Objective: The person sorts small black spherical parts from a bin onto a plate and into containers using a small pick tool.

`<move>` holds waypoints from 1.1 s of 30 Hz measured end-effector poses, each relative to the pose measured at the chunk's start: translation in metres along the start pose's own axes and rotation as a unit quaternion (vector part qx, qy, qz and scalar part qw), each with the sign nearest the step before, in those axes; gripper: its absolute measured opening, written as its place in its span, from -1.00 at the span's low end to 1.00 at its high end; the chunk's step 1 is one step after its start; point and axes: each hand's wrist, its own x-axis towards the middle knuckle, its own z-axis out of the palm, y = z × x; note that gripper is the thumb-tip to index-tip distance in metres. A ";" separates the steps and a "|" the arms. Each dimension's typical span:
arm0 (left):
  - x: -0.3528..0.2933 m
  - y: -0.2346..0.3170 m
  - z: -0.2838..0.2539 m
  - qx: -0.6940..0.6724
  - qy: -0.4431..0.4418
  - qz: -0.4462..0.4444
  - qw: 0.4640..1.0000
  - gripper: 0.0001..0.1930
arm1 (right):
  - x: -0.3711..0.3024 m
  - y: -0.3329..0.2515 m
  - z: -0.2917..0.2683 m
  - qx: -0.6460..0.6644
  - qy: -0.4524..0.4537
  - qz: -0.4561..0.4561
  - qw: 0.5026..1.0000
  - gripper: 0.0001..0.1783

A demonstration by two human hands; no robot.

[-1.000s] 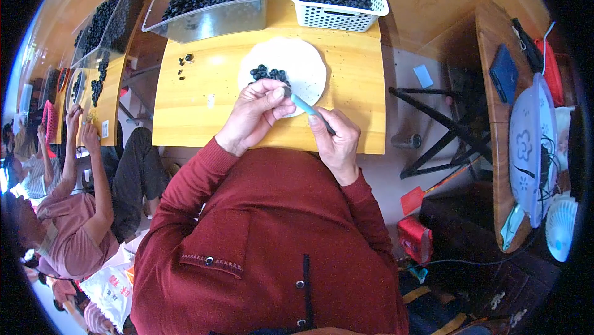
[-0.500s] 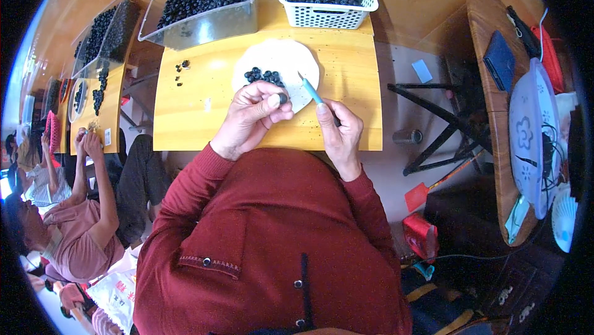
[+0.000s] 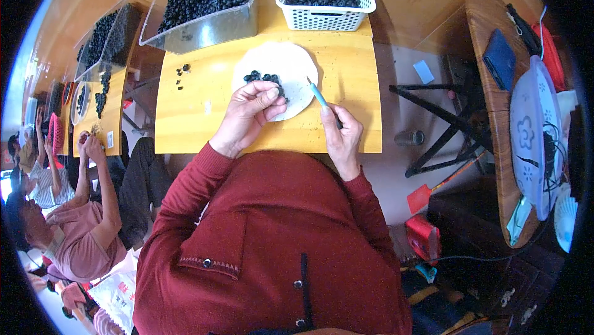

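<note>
My left hand (image 3: pixel 247 115) is closed in a pinch over the near edge of a white plate (image 3: pixel 275 60). Between thumb and fingers it holds a small dark round piece (image 3: pixel 280 91), mostly covered by the fingertips. More dark round pieces (image 3: pixel 252 76) lie on the plate just beyond those fingers. To the right, my right hand (image 3: pixel 341 137) grips a slim tool with a light-blue shaft (image 3: pixel 318 95) and a thin pointed tip. Its tip points up and away over the plate's right side, apart from the held piece.
A clear bin (image 3: pixel 216 29) and a white perforated basket (image 3: pixel 325 19), both full of dark pieces, stand at the table's far edge. A few bits (image 3: pixel 180 75) lie left of the plate. A co-worker (image 3: pixel 93 223) sits at left; a folding-leg stand (image 3: pixel 433 112) is at right.
My right hand's tool has moved slightly right, away from the left hand. My left fingers have turned, and less of the dark piece shows between them.
</note>
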 end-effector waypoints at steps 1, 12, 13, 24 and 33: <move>0.003 0.001 0.000 0.010 0.018 -0.006 1.000 -0.87 | -0.001 0.002 -0.001 -0.003 0.004 0.012 1.000 -0.66; 0.117 0.054 0.040 0.367 0.034 0.153 0.917 -0.82 | -0.004 0.004 -0.005 0.049 0.034 0.012 0.998 -0.67; 0.137 0.062 0.047 0.375 0.034 0.188 0.907 -0.78 | -0.005 0.001 -0.004 0.056 0.031 0.016 0.998 -0.67; 0.109 0.058 -0.010 0.645 -0.032 0.141 0.751 -0.76 | -0.005 0.008 -0.004 0.074 0.045 0.015 0.996 -0.64; 0.076 0.057 -0.024 0.775 -0.135 0.134 0.603 -0.79 | -0.005 0.009 -0.006 0.045 0.027 0.003 0.999 -0.65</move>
